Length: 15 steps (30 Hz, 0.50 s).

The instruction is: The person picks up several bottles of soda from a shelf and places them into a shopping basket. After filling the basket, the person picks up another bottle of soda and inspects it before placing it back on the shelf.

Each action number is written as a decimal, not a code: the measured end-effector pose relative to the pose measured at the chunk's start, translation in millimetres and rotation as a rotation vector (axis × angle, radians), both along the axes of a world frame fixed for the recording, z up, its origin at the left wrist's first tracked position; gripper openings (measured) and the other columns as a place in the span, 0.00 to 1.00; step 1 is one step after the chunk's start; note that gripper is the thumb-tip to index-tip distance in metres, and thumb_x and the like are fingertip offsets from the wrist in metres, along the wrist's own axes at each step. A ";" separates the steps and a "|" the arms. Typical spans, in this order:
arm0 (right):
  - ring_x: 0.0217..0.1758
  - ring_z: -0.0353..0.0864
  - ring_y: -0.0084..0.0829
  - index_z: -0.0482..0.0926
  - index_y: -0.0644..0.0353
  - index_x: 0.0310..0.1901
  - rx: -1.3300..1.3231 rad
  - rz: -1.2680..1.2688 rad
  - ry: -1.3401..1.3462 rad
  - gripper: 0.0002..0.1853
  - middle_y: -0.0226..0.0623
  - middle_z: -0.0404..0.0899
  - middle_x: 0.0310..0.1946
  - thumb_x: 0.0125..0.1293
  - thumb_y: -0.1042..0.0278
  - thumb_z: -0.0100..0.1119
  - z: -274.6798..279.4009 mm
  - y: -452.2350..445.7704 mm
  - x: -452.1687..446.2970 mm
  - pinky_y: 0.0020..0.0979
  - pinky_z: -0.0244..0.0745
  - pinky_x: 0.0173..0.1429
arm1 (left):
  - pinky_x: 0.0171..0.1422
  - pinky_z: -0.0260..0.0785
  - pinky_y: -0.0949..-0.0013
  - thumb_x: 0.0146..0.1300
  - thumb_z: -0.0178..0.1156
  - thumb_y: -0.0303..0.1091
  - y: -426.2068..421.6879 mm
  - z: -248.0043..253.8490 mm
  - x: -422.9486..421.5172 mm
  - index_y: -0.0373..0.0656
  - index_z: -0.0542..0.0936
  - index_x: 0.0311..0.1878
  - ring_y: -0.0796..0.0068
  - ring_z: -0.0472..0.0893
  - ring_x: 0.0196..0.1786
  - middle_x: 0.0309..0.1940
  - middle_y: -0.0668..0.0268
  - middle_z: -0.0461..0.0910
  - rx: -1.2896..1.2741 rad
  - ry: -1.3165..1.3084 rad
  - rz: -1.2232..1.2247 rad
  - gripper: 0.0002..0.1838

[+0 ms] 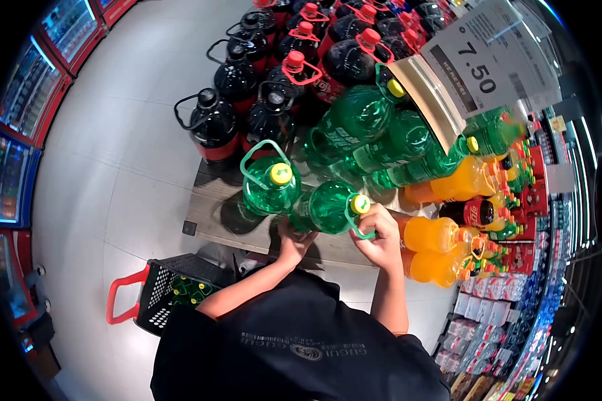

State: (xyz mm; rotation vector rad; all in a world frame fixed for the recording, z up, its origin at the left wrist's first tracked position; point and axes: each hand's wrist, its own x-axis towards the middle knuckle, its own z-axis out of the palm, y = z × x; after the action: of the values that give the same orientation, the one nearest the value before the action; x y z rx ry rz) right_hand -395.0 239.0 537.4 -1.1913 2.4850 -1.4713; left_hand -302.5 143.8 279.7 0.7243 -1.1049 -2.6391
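Note:
A large green bottle with a yellow cap (328,207) leans between my two hands over the front of a wooden platform (231,230). My right hand (379,235) is closed on the bottle's green handle loop near the cap. Down at its lower end, my left hand (295,242) supports the bottle, its fingers partly hidden beneath it. Just left of it stands another green bottle (271,190) with its handle loop raised. Behind, more green bottles (358,120) lie tilted next to dark cola bottles (213,127).
A black basket (159,304) with a red handle holds several green bottles at the lower left. Orange bottles (431,235) are at the right. A price sign (481,67) hangs at the upper right. Glass-door coolers (13,174) line the far left.

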 end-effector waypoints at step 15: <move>0.35 0.64 0.26 0.64 0.59 0.39 -0.359 -0.361 0.001 0.13 0.39 0.64 0.42 0.55 0.82 0.56 -120.8 40.0 45.8 0.24 0.66 0.36 | 0.45 0.72 0.71 0.60 0.57 0.22 -79.7 11.8 57.1 0.36 0.66 0.56 0.74 0.78 0.40 0.45 0.60 0.75 -0.744 0.046 -0.288 0.20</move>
State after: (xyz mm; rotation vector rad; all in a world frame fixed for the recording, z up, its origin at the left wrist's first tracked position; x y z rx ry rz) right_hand -349.2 279.0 416.7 -0.7927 2.6150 -2.0738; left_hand -245.4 64.1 291.5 0.3584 -2.1127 -2.1315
